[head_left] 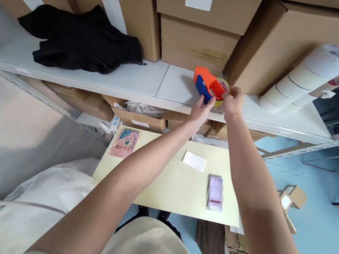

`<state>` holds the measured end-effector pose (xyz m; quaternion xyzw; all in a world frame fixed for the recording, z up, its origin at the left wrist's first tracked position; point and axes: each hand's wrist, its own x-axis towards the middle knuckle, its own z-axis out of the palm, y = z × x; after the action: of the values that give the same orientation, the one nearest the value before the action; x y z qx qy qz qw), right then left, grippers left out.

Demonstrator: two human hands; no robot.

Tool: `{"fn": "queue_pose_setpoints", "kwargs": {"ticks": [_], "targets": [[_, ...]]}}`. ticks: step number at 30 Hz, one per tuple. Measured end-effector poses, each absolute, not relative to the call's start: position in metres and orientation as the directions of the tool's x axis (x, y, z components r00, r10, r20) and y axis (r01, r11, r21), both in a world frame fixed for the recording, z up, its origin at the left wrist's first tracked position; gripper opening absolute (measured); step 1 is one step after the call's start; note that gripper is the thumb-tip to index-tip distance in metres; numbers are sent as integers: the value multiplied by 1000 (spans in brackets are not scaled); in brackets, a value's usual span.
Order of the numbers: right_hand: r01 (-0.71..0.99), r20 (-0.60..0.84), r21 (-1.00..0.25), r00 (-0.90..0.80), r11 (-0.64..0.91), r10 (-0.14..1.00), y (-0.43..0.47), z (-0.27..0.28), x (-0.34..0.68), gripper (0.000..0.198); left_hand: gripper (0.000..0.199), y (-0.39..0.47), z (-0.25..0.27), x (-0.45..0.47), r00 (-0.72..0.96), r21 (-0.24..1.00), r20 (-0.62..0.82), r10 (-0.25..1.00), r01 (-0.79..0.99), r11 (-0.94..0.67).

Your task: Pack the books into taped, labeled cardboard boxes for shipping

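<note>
Both my arms reach forward to a tape dispenser (209, 83), orange and blue, at the front of the grey shelf (177, 85). My left hand (202, 110) has its fingers closed on the blue lower side. With its fingers bent, my right hand (234, 104) grips the right end, where a yellowish tape roll (224, 84) shows. The exact hold of the right fingertips is partly hidden.
Cardboard boxes (197, 44) stand behind the dispenser. A black garment (86, 40) lies left; stacked white rolls (305, 79) stand right. Below, a cream table (159, 186) bears a pink printed sheet (124, 142), a white card (194, 160) and a blurred phone-like item (215, 192).
</note>
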<state>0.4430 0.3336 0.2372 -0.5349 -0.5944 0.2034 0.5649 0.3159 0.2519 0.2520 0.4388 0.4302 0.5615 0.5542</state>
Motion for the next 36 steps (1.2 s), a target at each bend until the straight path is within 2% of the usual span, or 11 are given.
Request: {"fn": "queue_pose_setpoints", "kwargs": {"ticks": [3,5,8,10,14,18,21,26,31,36], "targets": [[393,434,-864,261,316,862,286,242,434,43,52,227,257,324,-175,956,136,975,-237,-176],[427,488,-827,226,365,843,239,245,430,47,55,202,257,326,-298,946,194,935,-194,-258],[480,502,-799,203,362,841,158,242,425,51,50,150,248,323,-328,951,228,917,-126,-282],[438,415,-849,213,294,884,107,226,423,50,45,112,229,315,-283,974,188,940,-69,-215],[328,142,-944,271,47,952,32,158,421,43,39,49,160,298,-156,1000,-5,988,11,7],[327,-119,-923,262,-204,958,-10,84,417,45,32,8,85,285,-154,963,-183,971,171,208],[360,-234,-880,240,-310,942,-28,46,416,51,29,-9,47,279,-134,908,-267,954,298,295],[453,-279,-821,212,-347,937,-32,10,420,45,30,-16,16,275,-83,848,-369,926,378,372],[550,-277,-758,215,-351,936,-27,-10,427,46,32,-13,0,280,-47,833,-442,896,350,429],[568,-300,-735,218,-371,929,-26,-17,431,49,39,-11,-3,281,-24,830,-472,881,326,453]]}}
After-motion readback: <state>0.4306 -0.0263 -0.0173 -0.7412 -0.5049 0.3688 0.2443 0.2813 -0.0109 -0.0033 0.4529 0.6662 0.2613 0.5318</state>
